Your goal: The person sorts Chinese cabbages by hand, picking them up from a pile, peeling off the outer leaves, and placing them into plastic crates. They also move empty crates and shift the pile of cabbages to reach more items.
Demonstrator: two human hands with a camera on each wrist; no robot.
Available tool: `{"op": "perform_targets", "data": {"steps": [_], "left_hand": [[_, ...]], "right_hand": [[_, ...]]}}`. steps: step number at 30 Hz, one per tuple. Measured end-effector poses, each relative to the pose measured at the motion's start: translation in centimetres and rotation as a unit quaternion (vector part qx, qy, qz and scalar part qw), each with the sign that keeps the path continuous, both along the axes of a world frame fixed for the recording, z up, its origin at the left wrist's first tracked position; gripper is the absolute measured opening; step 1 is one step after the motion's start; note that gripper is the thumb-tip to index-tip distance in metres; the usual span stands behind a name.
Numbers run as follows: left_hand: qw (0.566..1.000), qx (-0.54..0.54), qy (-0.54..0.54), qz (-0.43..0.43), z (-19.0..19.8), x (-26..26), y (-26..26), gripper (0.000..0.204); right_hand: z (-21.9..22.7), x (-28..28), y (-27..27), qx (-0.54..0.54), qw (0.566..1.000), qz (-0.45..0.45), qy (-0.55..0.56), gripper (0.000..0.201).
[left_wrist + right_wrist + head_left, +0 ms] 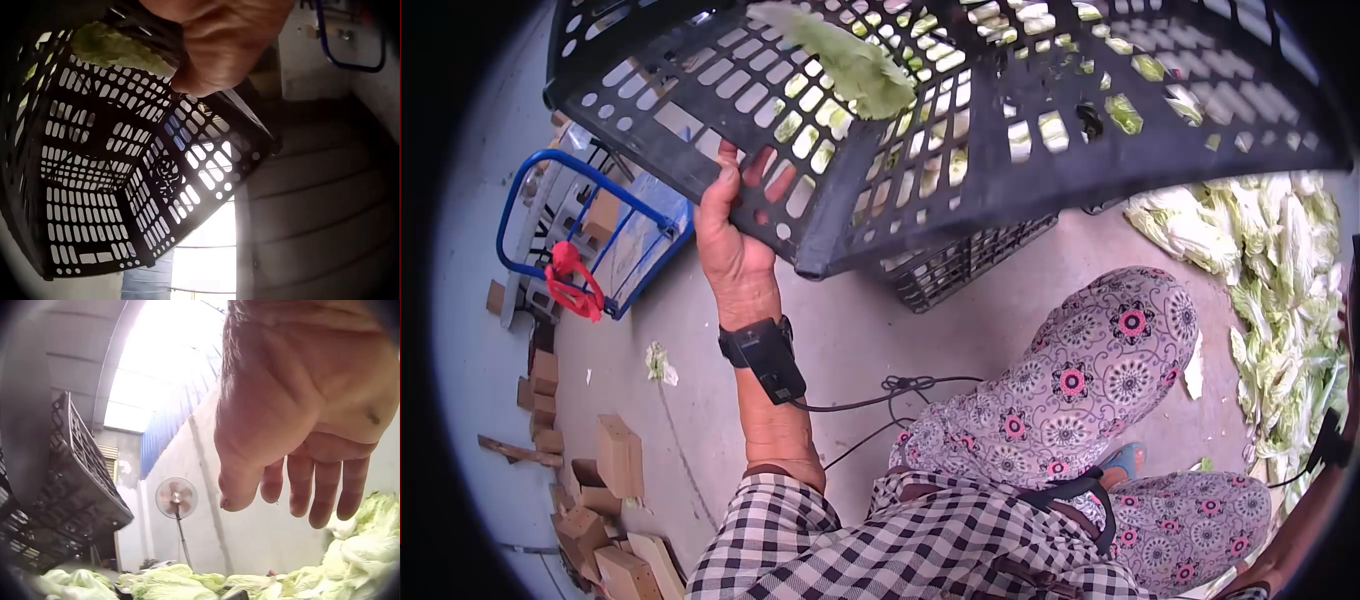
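Observation:
My left hand (740, 250) grips the edge of a black plastic crate (832, 215), thumb on one side of the slotted wall and fingers behind it. The crate is raised and tilted. A loose cabbage leaf (860, 75) clings inside it, and pale green pieces show through its slots. In the left wrist view the hand (228, 47) covers part of the rim. My right hand (300, 406) hangs with loose fingers above Chinese cabbages (175, 584), holding nothing; the crate (94, 487) tilts up to its left.
Another black crate (925, 285) stands on the floor below. Chinese cabbages are heaped (1285, 250) on the right. A blue-handled trolley (515, 195) with a red cloth (572, 280) stands at left, above cardboard boxes (620, 455). A standing fan (176, 497) is by the wall.

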State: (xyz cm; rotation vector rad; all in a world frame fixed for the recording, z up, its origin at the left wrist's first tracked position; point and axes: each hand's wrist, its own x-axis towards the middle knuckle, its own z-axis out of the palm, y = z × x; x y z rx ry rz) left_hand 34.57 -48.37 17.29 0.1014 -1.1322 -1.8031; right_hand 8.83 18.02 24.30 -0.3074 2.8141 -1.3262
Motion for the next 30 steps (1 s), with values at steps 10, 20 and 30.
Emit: {"op": "perform_targets", "data": {"steps": [10, 20, 30], "left_hand": [[0.974, 0.093, 0.055, 0.197, 4.5, 6.7, -4.4, 0.023], [0.917, 0.207, -0.001, 0.341, -6.0, 15.6, -9.2, 0.028], [0.661, -0.135, -0.646, 0.358, -22.4, 18.9, -12.0, 0.043]], "right_hand": [[-14.8, -0.8, 17.6, -0.092, 0.974, -0.161, -0.13, 0.06], [-16.5, -0.9, 16.2, -0.013, 0.975, -0.159, -0.155, 0.06], [-18.5, 4.8, 18.8, 0.09, 0.961, -0.168, -0.2, 0.069]]}}
